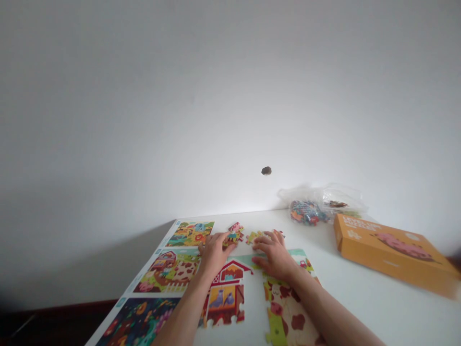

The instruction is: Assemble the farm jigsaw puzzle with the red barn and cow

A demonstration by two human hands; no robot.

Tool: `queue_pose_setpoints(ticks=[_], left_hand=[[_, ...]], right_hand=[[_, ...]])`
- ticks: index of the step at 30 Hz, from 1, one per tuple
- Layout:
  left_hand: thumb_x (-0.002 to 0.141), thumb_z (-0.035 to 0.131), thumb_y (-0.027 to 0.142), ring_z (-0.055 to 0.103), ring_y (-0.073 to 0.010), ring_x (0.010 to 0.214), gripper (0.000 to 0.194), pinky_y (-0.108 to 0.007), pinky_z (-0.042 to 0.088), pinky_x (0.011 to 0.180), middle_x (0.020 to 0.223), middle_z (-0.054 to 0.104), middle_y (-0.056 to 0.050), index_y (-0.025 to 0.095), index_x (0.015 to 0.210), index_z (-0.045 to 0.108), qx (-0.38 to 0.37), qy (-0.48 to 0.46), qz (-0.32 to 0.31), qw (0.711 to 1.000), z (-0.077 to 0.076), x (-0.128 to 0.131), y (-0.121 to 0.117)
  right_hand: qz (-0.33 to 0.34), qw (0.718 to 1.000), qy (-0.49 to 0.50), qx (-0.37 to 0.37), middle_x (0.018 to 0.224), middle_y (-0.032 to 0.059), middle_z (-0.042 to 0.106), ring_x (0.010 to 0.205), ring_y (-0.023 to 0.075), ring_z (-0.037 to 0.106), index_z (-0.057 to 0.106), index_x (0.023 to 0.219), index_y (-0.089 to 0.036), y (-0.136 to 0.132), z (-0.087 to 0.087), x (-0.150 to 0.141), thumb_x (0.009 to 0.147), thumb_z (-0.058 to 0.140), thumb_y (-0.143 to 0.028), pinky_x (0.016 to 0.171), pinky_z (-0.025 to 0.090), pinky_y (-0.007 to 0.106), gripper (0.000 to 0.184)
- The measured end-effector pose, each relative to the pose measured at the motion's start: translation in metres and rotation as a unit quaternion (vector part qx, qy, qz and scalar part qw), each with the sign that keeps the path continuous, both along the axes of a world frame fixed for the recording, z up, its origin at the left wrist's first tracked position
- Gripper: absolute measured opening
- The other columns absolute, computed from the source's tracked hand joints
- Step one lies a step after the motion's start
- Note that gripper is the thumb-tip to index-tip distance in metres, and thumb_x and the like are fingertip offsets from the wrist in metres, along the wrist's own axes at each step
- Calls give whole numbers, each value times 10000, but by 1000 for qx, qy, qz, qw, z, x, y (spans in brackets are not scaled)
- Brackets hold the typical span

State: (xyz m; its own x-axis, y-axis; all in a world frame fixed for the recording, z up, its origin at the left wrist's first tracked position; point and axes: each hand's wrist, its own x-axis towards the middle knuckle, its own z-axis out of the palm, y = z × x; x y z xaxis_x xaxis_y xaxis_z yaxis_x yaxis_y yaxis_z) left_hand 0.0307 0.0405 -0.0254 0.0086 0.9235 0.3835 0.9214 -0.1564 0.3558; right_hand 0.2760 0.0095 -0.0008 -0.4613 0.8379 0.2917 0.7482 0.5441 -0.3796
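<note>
My left hand (215, 252) is at the far side of the table, thumb and index finger closed about a small puzzle piece (231, 241) beside other loose pieces (236, 227). My right hand (275, 255) is palm down with fingers apart, over the top edge of the partly joined puzzle. Yellow-green pieces (253, 236) lie just past its fingertips. Below my hands the puzzle shows a red barn section (226, 302) on the left and a cow section (284, 312) on the right, with bare table between them. My forearms cover parts of both sections.
On the left lies a picture sheet with a jungle scene (192, 234), a farm scene (173, 269) and a dark scene (140, 319). An orange puzzle box (392, 250) sits at the right. Clear bags of pieces (306, 211) rest against the white wall (230, 105), which has a hole (266, 170).
</note>
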Motion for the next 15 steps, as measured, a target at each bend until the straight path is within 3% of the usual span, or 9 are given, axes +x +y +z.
queue_pose_setpoints(ticks=[9, 15], left_hand=[[799, 718, 268, 642, -237, 1073, 382, -351, 436, 969, 1129, 723, -52, 255, 1179, 678, 32, 3, -26, 999, 4, -3, 4], [839, 650, 232, 654, -241, 996, 303, -345, 456, 901, 1064, 731, -71, 214, 1138, 693, 75, 28, 43, 996, 10, -10, 5]], right_hand=[[-6, 1000, 16, 11, 1225, 15, 670, 1230, 271, 464, 714, 1063, -304, 0, -1, 0, 916, 608, -431, 1146, 165, 522, 222], [-3, 1000, 22, 16, 1217, 13, 674, 1208, 266, 474, 715, 1044, -296, 1, -4, 0, 911, 623, -417, 1144, 161, 517, 203]])
